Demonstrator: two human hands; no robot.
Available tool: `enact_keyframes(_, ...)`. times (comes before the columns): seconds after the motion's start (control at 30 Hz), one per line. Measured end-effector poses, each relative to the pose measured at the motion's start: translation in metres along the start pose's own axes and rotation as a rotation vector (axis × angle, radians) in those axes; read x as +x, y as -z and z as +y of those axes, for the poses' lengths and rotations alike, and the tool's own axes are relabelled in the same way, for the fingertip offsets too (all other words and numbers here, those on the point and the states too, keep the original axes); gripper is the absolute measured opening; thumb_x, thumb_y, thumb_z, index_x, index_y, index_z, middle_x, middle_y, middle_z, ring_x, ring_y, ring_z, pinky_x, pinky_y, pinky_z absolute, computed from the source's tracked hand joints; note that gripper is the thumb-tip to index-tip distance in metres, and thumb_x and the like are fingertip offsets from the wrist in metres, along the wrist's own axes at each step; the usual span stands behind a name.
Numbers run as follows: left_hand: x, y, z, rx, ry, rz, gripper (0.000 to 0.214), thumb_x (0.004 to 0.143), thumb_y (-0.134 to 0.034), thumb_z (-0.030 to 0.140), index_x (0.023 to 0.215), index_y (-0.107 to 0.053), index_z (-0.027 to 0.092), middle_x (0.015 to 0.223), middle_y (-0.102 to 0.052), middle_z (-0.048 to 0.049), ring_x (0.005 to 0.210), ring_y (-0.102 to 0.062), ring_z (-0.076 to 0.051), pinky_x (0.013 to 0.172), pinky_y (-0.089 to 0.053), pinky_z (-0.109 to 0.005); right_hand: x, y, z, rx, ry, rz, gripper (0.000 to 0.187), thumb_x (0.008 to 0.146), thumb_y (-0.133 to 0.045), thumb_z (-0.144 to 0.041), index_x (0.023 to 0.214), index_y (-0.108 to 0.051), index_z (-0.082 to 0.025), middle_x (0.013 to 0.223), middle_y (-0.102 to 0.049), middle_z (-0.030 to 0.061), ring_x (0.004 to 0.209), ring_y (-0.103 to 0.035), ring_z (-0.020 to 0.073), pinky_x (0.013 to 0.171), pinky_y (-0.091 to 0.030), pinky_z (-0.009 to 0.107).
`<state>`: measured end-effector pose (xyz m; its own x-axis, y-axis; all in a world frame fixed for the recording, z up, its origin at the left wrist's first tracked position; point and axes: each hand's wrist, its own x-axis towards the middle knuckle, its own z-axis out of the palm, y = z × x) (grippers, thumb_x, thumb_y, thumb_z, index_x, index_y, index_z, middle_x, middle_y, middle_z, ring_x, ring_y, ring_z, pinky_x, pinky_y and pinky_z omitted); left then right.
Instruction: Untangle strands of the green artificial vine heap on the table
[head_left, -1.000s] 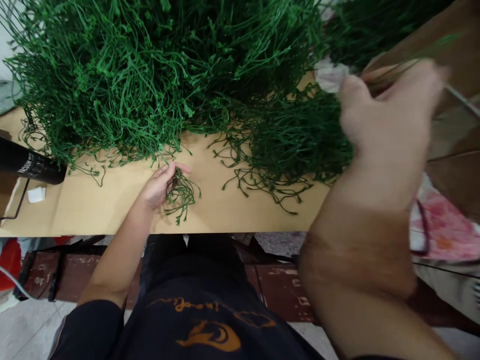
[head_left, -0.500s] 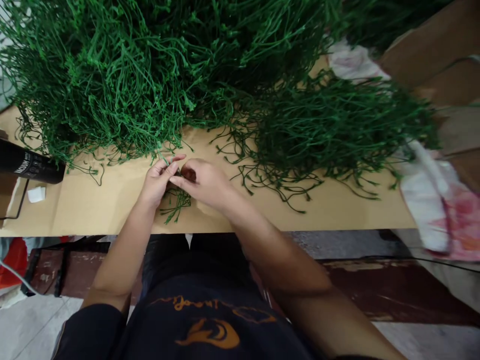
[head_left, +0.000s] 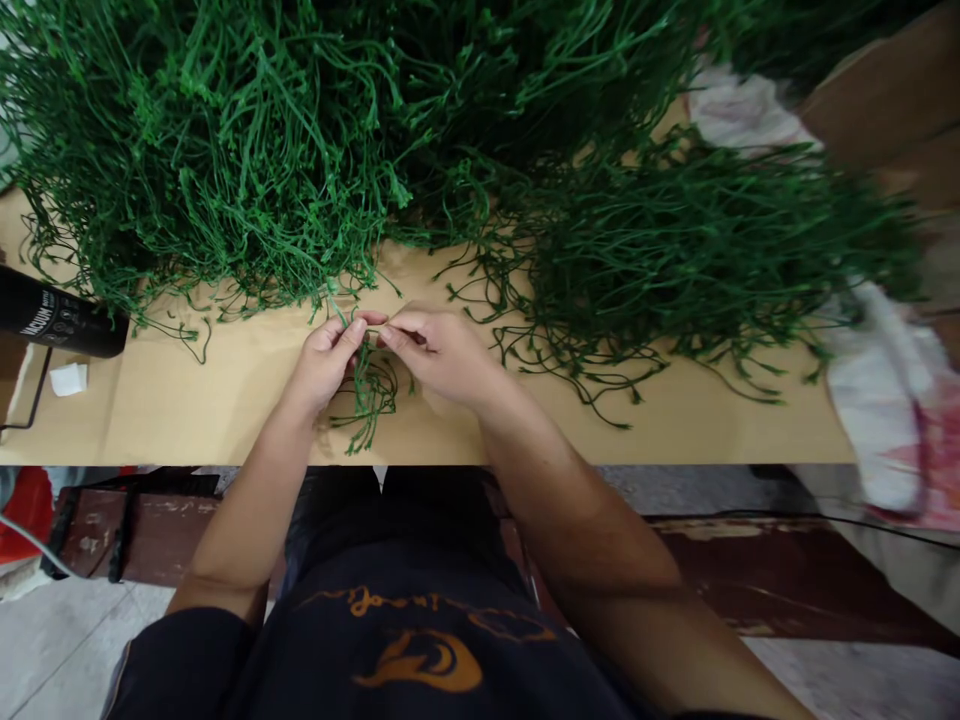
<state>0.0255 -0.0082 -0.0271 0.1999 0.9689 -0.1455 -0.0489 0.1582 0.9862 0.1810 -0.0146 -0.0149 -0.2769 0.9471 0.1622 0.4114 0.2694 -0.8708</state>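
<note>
My left hand (head_left: 327, 358) and my right hand (head_left: 442, 350) meet above the tan tabletop (head_left: 187, 400), fingertips pinched together on a small green plastic sprig (head_left: 369, 392) whose thin stems hang down toward me. A big heap of green artificial stems (head_left: 247, 150) lies just beyond my hands. A flatter, darker pile of stems (head_left: 675, 250) spreads to the right.
A black cylinder with white lettering (head_left: 56, 322) lies at the left edge beside a small white block (head_left: 69, 379). A white and pink cloth or bag (head_left: 892, 400) hangs off the table's right end. Dark wooden bench parts (head_left: 112, 520) sit below the table.
My right hand came back from the far right pile to the middle and joined my left hand on the sprig. The two hands have lifted slightly with it.
</note>
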Motion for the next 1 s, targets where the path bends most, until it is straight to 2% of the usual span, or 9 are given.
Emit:
enact_keyframes(0.17, 0.0, -0.002, 0.004, 0.046, 0.005, -0.013, 0.038, 0.077, -0.059, 0.054, 0.087, -0.068, 0.018, 0.058, -0.048, 0.0026, 0.056, -0.042, -0.008, 0.057, -0.037, -0.022, 0.0, 0.001, 0.006, 0.259, 0.005, 0.036, 0.039, 0.084, -0.05, -0.051, 0.064, -0.053, -0.017, 0.066, -0.05, 0.0016, 0.069, -0.048, 0.0132, 0.067, -0.037, 0.029)
enact_keyframes(0.27, 0.0, -0.004, 0.005, 0.086, -0.007, 0.028, 0.037, 0.077, -0.06, 0.053, 0.086, -0.066, 0.018, 0.058, -0.047, 0.003, 0.056, -0.04, -0.008, 0.058, -0.036, -0.023, 0.0, 0.001, 0.007, 0.463, -0.087, 0.077, 0.045, 0.079, -0.053, -0.06, 0.064, -0.053, -0.018, 0.063, -0.048, -0.0004, 0.062, -0.044, 0.0103, 0.063, -0.038, 0.027)
enact_keyframes(0.33, 0.0, -0.004, 0.005, 0.127, -0.002, 0.029, 0.037, 0.077, -0.059, 0.054, 0.081, -0.064, 0.017, 0.057, -0.046, 0.0031, 0.055, -0.039, -0.008, 0.058, -0.036, -0.023, 0.0, 0.001, 0.005, 0.602, -0.152, 0.121, 0.043, 0.077, -0.057, -0.06, 0.064, -0.052, -0.019, 0.066, -0.051, -0.0002, 0.061, -0.044, 0.0093, 0.061, -0.04, 0.026)
enact_keyframes(0.5, 0.0, -0.005, 0.006, 0.187, -0.037, -0.056, 0.044, 0.078, -0.054, 0.058, 0.063, -0.058, 0.017, 0.056, -0.047, 0.0016, 0.059, -0.043, -0.01, 0.063, -0.039, -0.025, 0.0, -0.002, -0.007, 0.827, -0.2, 0.128, 0.039, 0.083, -0.051, -0.052, 0.063, -0.043, -0.02, 0.072, -0.054, 0.0013, 0.073, -0.055, 0.0121, 0.069, -0.049, 0.028)
enact_keyframes(0.63, -0.002, -0.004, 0.005, 0.182, -0.106, -0.192, 0.052, 0.073, -0.053, 0.067, 0.058, -0.053, 0.017, 0.058, -0.049, 0.001, 0.059, -0.042, -0.01, 0.063, -0.038, -0.025, 0.001, -0.006, -0.006, 0.969, -0.243, 0.101, 0.037, 0.085, -0.049, -0.05, 0.064, -0.036, -0.022, 0.063, -0.042, -0.0027, 0.067, -0.055, 0.0117, 0.062, -0.049, 0.027)
enact_keyframes(0.8, -0.003, 0.0, 0.006, 0.215, -0.074, -0.352, 0.052, 0.07, -0.056, 0.067, 0.059, -0.053, 0.016, 0.058, -0.047, 0.0016, 0.059, -0.041, -0.01, 0.061, -0.035, -0.025, 0.001, -0.003, -0.001, 0.983, -0.336, 0.016, 0.041, 0.083, -0.053, -0.052, 0.064, -0.032, -0.022, 0.058, -0.033, -0.0054, 0.056, -0.047, 0.0094, 0.058, -0.048, 0.025)
enact_keyframes(1.0, -0.003, -0.001, 0.01, 0.13, -0.022, -0.371, 0.048, 0.074, -0.057, 0.061, 0.061, -0.056, 0.015, 0.06, -0.05, 0.0005, 0.06, -0.043, -0.01, 0.062, -0.034, -0.026, 0.001, 0.001, -0.004, 1.012, -0.293, -0.037, 0.041, 0.083, -0.055, -0.052, 0.064, -0.034, -0.022, 0.057, -0.034, -0.0059, 0.056, -0.047, 0.009, 0.054, -0.046, 0.024)
